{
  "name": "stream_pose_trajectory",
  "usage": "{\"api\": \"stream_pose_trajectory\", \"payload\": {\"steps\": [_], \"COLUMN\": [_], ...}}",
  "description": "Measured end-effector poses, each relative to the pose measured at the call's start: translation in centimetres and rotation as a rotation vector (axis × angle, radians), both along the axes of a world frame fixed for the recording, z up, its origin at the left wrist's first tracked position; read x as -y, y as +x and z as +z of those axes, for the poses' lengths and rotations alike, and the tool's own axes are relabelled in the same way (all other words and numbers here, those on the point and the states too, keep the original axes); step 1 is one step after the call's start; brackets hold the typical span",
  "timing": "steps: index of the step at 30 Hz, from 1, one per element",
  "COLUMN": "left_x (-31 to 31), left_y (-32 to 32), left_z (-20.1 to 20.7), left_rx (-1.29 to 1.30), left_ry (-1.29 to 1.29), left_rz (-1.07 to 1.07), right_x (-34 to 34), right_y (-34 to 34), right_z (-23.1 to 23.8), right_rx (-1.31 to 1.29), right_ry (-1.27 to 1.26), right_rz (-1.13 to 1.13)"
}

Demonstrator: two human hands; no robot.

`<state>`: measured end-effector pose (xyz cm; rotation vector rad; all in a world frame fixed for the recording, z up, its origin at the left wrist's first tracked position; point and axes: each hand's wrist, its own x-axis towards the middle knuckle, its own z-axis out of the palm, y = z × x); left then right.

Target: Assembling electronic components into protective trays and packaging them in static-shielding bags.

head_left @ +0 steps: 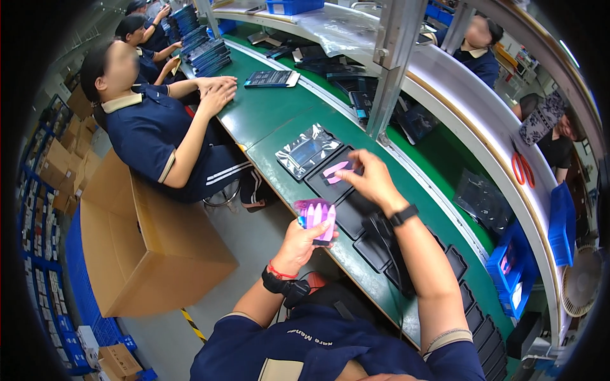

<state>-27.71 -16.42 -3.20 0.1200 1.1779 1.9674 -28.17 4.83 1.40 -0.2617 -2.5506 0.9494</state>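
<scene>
My left hand (297, 246) is closed round a bunch of pink and purple pointed pieces (319, 219), holding them upright near the table's front edge. To its right and farther off, my right hand (373, 179) hovers over a shallow black tray (350, 214), thumb and forefinger apart. Two similar pink pieces (335, 170) lie in the tray's far part, by the right thumb; whether the thumb touches one I cannot tell. Just beyond sits a dark tray wrapped in clear film (309, 152).
More black trays (480, 327) run along the green table (270, 114) to the lower right. A large open carton (155, 254) stands on the floor at left. A co-worker (155, 120) sits beyond it, hands together. A metal post (397, 70) rises behind; red scissors (523, 168) lie on the shelf.
</scene>
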Motion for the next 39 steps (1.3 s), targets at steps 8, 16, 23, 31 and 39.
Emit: {"api": "stream_pose_trajectory", "payload": {"steps": [8, 16, 23, 31, 39], "left_x": [-2.0, -0.5, -4.0, -4.0, -6.6], "left_y": [-0.5, -0.1, 3.6, 3.9, 7.2], "left_z": [-0.7, 0.8, 0.0, 0.3, 0.4], "left_rx": [0.127, -0.094, 0.059, -0.136, 0.058], "left_ry": [0.191, -0.057, 0.206, 0.094, 0.223], "left_rz": [0.007, 0.106, -0.115, -0.046, -0.208], "right_x": [-0.2, -0.1, 0.8, 0.3, -0.1], "right_y": [4.1, 6.6, 12.2, 16.2, 21.3], "right_z": [0.2, 0.1, 0.8, -0.2, -1.5], "right_rx": [0.353, -0.2, 0.226, 0.0, 0.017], "right_ry": [-0.576, 0.567, -0.572, 0.199, -0.534], "right_rz": [0.135, -0.162, -0.037, -0.281, -0.378]}}
